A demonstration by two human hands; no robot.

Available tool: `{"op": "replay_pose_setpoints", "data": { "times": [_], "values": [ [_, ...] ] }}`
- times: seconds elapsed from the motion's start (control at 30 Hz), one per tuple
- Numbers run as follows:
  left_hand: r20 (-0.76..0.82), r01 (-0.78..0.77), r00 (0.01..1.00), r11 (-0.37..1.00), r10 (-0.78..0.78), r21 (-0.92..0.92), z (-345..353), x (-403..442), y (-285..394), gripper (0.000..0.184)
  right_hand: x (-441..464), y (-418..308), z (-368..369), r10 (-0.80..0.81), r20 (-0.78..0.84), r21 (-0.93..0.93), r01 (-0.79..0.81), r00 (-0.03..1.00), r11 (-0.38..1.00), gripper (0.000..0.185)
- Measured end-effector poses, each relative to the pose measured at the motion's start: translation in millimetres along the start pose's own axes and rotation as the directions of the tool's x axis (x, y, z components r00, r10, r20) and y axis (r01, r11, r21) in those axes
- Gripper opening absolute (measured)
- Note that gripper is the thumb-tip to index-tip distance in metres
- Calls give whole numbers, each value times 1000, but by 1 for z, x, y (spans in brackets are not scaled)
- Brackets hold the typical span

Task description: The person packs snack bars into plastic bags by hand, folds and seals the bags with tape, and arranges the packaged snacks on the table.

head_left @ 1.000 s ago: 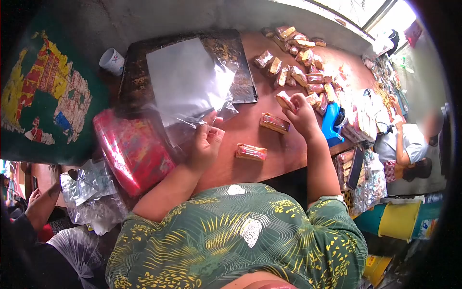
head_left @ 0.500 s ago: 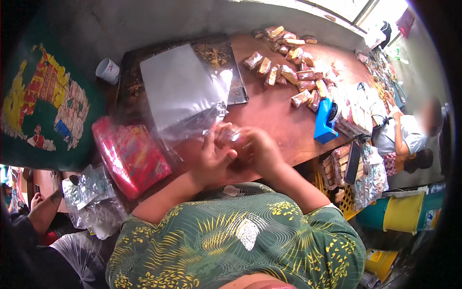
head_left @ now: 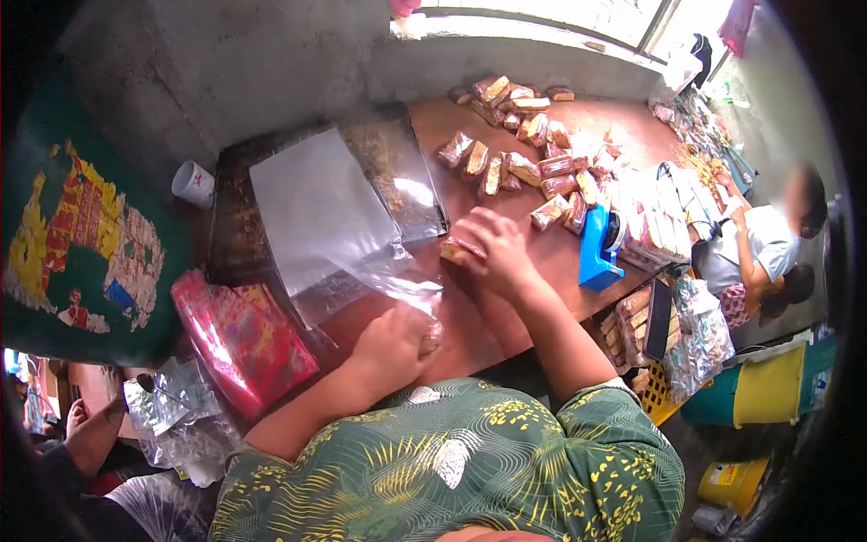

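The left hand is closed on a crumpled clear plastic bag. Farther off, the right hand curls over 1 wrapped bread piece (blurred, but gripped), which lies under its fingers. Beyond, a blue tape dispenser stands beside the wrapped pile.

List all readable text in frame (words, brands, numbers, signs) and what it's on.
None legible.
Yellow plastic container, lower right: small label, too blurred.
Peeling red-and-yellow print on the dark green surface: worn, no words I can make out.
White mug: small marking, too small to read.
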State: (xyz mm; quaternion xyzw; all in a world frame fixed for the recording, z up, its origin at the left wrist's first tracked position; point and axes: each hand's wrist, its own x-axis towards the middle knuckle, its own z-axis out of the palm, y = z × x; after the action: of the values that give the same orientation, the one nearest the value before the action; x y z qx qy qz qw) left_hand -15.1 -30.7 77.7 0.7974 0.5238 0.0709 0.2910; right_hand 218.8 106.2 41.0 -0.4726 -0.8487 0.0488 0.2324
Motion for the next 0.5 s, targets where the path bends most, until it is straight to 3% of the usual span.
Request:
{"op": "replay_pose_setpoints", "data": {
  "times": [0.07, 0.1, 0.2, 0.27, 0.3, 0.37, 0.43, 0.47, 0.5],
  "values": [
    [-165, -159, 973, 986, 164, 40, 19, 6, -8, 42, 16, 20, -11, 279, -91, -74, -286, 956, 955, 56],
    [-175, -154, 970, 984, 168, 91, 20, 7, -6, 44, 18, 26, -21, 435, -113, -180, -449, 893, 875, 55],
    [-151, -149, 970, 959, 189, 243, 13, 8, -2, 53, 7, 69, -24, 612, -128, -200, -625, 780, 755, 46],
    [-49, -173, 978, 925, 201, 338, 0, 1, -2, 67, -6, 98, -13, 500, -185, -207, -531, 846, 822, 35],
    [-97, -140, 978, 931, 182, 336, -7, -4, -1, 75, -11, 109, -7, 398, -290, -199, -461, 871, 865, 27],
    [-186, -75, 972, 943, 141, 324, -16, -15, -4, 92, -19, 111, -8, 369, -409, 66, -376, 835, 924, 23],
    [-154, -25, 987, 986, 51, 163, -16, -18, -19, 100, -23, 102, -13, 332, -504, 266, -223, 797, 938, 18],
    [-131, 7, 991, 996, 4, 83, -15, -22, -27, 105, -27, 88, -11, 529, -381, 605, -229, 758, 763, 19],
    [-233, -82, 969, 996, 85, 24, -2, -26, -42, 107, -31, 85, -11, 560, -229, 613, -328, 796, 718, 18]
  ]
}}
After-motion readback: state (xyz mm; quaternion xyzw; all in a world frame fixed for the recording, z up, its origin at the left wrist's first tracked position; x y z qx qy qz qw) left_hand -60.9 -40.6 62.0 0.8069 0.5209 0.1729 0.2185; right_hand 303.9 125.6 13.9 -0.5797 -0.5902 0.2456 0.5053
